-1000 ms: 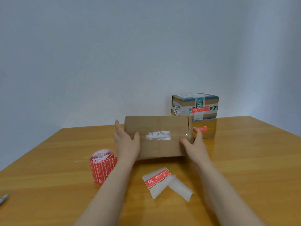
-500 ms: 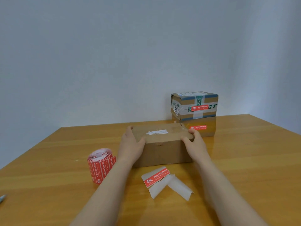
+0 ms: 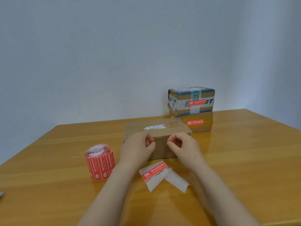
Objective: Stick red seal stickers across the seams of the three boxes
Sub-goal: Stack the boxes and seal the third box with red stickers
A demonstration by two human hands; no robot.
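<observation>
A plain brown cardboard box [image 3: 160, 129] lies flat on the table with a torn white label on its top. My left hand [image 3: 138, 148] and my right hand [image 3: 183, 148] hover in front of its near face, fingers curled, holding nothing. A single red seal sticker [image 3: 154, 171] lies on white backing paper just in front of the box. A roll of red seal stickers [image 3: 100, 161] stands to the left. At the back right, a taped box [image 3: 191, 100] sits on a lower box [image 3: 199, 122]; each carries a red sticker.
The wooden table [image 3: 244, 160] ends at the wall behind the stacked boxes. A pen tip [image 3: 1, 194] shows at the left edge. Loose strips of white backing paper [image 3: 176, 181] lie by the single sticker.
The box was tilted up in both hands, then laid flat on the table. Both hands have let go of its ends and moved to its front, close together.
</observation>
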